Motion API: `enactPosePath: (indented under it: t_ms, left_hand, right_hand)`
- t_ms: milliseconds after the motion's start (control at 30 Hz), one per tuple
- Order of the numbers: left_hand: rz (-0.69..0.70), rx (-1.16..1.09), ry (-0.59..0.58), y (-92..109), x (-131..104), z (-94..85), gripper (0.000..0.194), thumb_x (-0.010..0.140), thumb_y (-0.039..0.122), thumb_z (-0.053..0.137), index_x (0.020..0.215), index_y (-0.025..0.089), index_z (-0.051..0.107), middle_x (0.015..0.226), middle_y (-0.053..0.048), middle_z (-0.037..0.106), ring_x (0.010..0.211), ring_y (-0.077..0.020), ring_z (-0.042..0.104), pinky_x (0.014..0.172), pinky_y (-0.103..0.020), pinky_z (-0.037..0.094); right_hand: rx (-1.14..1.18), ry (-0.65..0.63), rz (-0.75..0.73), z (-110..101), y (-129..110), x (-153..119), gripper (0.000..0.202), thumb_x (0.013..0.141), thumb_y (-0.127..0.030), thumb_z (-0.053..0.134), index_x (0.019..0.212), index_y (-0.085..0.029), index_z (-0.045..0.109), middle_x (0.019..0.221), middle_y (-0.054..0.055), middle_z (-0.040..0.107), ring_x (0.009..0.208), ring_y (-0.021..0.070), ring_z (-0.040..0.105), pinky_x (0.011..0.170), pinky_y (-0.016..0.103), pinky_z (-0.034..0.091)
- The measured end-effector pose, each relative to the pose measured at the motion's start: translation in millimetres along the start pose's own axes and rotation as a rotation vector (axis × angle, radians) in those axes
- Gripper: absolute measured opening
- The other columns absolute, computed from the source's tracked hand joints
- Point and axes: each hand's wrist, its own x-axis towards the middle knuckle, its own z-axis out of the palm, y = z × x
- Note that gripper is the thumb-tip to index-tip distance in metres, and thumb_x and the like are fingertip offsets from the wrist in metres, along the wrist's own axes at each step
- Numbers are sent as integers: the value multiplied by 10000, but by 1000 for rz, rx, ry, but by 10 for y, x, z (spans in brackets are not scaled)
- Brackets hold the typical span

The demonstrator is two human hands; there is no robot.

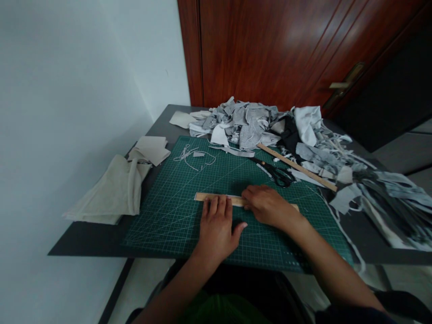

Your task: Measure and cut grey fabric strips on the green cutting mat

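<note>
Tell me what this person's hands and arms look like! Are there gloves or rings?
The left hand and right hand have no gloves, and I can't spot any rings. The left forearm and right forearm are bare too, with no watch or bracelet showing. Dark cloth, probably a sleeve, shows by the right arm.

Fingers [220,204] of a person's left hand [216,231] rest on a light wooden strip [238,201] as the right hand [265,205], fingers curled, touches it just to their right, a green cutting mat [162,211] beneath. Beyond the right fingers lie black scissors [282,176], a second strip [297,166] and heaped gray scraps [249,121]; pale cloth [113,191] lies well left of both.
</note>
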Motion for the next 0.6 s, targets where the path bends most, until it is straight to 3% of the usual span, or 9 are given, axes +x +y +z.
enactPosePath:
  t_ms: [233,367,600]
  left_hand:
    - [-7,-5,-23,-5,3,6,673,937,535,616,1402,48,585,1466,-227,573,1372,-413,490,1197,-628,341]
    - [-11,-11,-12,-4,4,10,667,932,528,627,1400,55,584,1464,-226,575,1373,-419,488,1187,-639,349]
    - [-11,-21,-4,-10,-9,16,657,929,518,638,1404,69,571,1461,-214,571,1374,-407,479,1201,-628,329]
  right_hand:
    - [-81,-6,43,-22,-133,5,162,896,-79,575,1015,-128,674,1008,147,708,915,288,669,793,385,418]
    - [-71,-15,43,-25,-120,2,138,914,-117,580,1012,-128,676,1011,149,708,917,291,671,780,381,428]
    - [-26,-27,49,-33,-71,-51,217,889,-50,560,1058,-136,666,1059,129,702,957,272,672,766,354,426]
